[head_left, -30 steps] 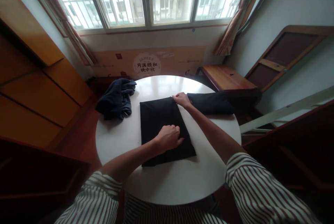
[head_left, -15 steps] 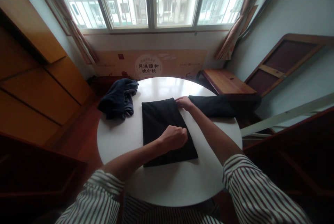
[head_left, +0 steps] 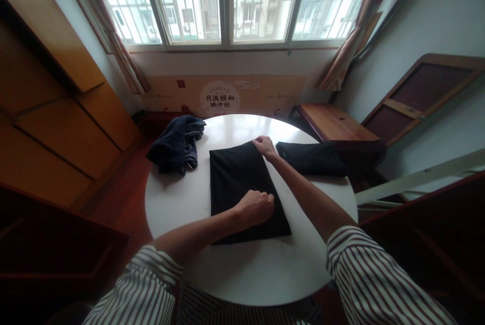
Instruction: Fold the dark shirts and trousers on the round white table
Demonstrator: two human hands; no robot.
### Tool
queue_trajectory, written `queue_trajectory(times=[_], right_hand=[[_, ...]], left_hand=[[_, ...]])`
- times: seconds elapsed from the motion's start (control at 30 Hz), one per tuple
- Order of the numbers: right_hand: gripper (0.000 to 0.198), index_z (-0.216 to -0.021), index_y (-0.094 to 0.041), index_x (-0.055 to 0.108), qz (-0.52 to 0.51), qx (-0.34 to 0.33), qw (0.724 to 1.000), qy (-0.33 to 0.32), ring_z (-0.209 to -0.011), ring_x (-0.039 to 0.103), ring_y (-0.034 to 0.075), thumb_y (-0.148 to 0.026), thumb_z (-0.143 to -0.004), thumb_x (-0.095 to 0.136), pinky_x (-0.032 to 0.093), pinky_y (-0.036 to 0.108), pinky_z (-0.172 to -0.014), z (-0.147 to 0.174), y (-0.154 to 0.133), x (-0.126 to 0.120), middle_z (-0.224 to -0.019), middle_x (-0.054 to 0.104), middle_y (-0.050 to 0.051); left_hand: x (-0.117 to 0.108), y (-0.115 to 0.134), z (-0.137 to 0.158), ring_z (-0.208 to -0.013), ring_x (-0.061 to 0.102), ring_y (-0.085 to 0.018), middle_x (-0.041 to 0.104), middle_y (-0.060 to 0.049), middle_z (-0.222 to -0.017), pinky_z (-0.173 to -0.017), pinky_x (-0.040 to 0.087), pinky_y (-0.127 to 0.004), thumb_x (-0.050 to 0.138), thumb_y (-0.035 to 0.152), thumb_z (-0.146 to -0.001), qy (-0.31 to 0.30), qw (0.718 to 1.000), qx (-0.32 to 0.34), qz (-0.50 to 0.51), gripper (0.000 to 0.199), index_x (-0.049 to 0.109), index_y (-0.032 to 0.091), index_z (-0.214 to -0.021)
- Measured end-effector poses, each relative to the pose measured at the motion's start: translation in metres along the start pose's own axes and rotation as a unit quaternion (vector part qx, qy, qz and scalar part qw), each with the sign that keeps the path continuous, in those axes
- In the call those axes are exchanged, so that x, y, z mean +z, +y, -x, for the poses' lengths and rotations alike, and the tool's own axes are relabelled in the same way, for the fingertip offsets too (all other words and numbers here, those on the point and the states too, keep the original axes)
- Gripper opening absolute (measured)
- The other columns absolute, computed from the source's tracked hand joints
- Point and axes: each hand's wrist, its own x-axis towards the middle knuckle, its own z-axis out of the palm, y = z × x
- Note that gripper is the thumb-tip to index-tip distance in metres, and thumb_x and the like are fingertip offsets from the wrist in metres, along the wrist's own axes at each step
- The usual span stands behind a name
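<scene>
A folded black garment (head_left: 237, 173) lies flat on the white round table (head_left: 178, 214) in front of me. At its far right corner, my right hand (head_left: 264, 146) is closed, thumb and fingertips pinching the cloth. My left hand (head_left: 255, 207) is closed in a fist over the lower right part of the same garment, close to its right edge. Its knuckles hide the fingertips, which appear to grip the cloth. Beyond my right forearm, a second folded black garment (head_left: 312, 158) rests at the table's right side. A crumpled dark blue garment (head_left: 172, 145) is heaped at the far left.
Behind the table on the right stands a wooden bench (head_left: 337, 120). An orange-brown cabinet (head_left: 56, 135) fills the left side. A barred window (head_left: 193, 6) with tied curtains (head_left: 129, 64) is ahead, above a printed banner (head_left: 265, 92).
My right hand has gone from lying beside the garment's far right corner to pinching it. The left hand stays almost in place. The whole view has shifted slightly.
</scene>
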Motion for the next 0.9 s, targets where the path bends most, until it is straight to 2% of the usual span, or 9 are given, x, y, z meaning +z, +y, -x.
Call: queue_trajectory(times=[0.13,0.23,0.3,0.43,0.53,0.63,0.77,0.9], right_hand=[[0.027,-0.098,-0.008,0.074,0.017,0.012,1.0,-0.014,-0.084,0.068,0.017,-0.026,-0.09,0.056,0.05,0.022,-0.072,-0.006,0.011,0.002,-0.093,0.074,0.011],[0.023,-0.098,-0.008,0.073,0.042,-0.001,0.999,-0.018,-0.086,0.067,0.018,-0.023,-0.09,0.057,0.05,0.024,-0.076,-0.009,0.014,0.002,-0.094,0.073,0.013],[0.023,-0.101,-0.008,0.071,0.064,-0.019,0.998,-0.01,-0.09,0.067,0.021,-0.024,-0.089,0.059,0.05,0.028,-0.081,-0.009,0.01,0.0,-0.097,0.072,0.015],[0.027,-0.11,-0.009,0.068,0.1,-0.096,0.99,-0.002,-0.1,0.064,0.024,-0.026,-0.092,0.058,0.047,0.032,-0.089,-0.005,-0.012,0.002,-0.11,0.068,0.018],[0.02,-0.095,-0.013,0.073,0.11,-0.166,0.977,-0.071,-0.089,0.065,0.019,-0.03,-0.091,0.062,0.047,0.025,-0.082,0.0,-0.04,0.019,-0.099,0.072,0.011],[0.025,-0.089,-0.015,0.073,0.123,-0.208,0.96,-0.142,-0.08,0.065,0.016,-0.039,-0.088,0.067,0.046,0.022,-0.073,0.003,-0.07,0.047,-0.09,0.073,0.008],[0.035,-0.091,-0.015,0.072,0.166,-0.23,0.939,-0.193,-0.088,0.066,0.022,-0.047,-0.077,0.078,0.047,0.026,-0.072,0.008,-0.094,0.085,-0.098,0.073,0.012],[0.014,-0.092,-0.019,0.072,0.194,-0.255,0.924,-0.207,-0.099,0.064,0.024,-0.033,-0.087,0.069,0.046,0.027,-0.078,0.011,-0.098,0.104,-0.11,0.07,0.011]], left_hand=[[-0.014,0.002,0.015,-0.077,0.069,-0.026,0.068,-0.012,-0.09,-0.062,0.053,-0.034,0.044,0.046,-0.1,-0.012,0.999,-0.032,0.012,0.037,0.059,0.012,-0.105],[-0.023,0.002,0.046,-0.076,0.066,-0.023,0.065,-0.009,-0.092,-0.061,0.052,-0.032,0.041,0.038,-0.102,-0.002,0.999,-0.051,0.008,0.029,0.058,0.014,-0.103],[-0.023,-0.003,0.074,-0.083,0.064,-0.024,0.063,-0.01,-0.096,-0.065,0.053,-0.032,0.046,0.034,-0.1,0.01,0.997,-0.077,-0.012,0.023,0.059,0.015,-0.101],[-0.012,-0.02,0.13,-0.098,0.06,-0.024,0.061,-0.011,-0.108,-0.08,0.055,-0.035,0.051,0.038,-0.099,0.07,0.986,-0.148,-0.009,0.028,0.059,0.015,-0.112],[0.003,-0.03,0.157,-0.104,0.06,-0.023,0.06,-0.012,-0.116,-0.086,0.056,-0.035,0.048,0.035,-0.101,0.118,0.976,-0.183,0.029,0.035,0.055,0.013,-0.127],[0.018,-0.031,0.166,-0.103,0.062,-0.022,0.062,-0.012,-0.114,-0.09,0.056,-0.036,0.052,0.033,-0.099,0.144,0.97,-0.184,0.07,0.041,0.051,0.012,-0.134],[0.03,-0.023,0.159,-0.095,0.063,-0.019,0.063,-0.009,-0.104,-0.089,0.057,-0.035,0.05,0.023,-0.099,0.177,0.958,-0.186,0.129,0.039,0.051,0.013,-0.137],[0.033,-0.015,0.154,-0.09,0.062,-0.019,0.063,-0.008,-0.099,-0.085,0.057,-0.032,0.048,0.013,-0.096,0.209,0.95,-0.179,0.149,0.033,0.06,0.014,-0.127]])
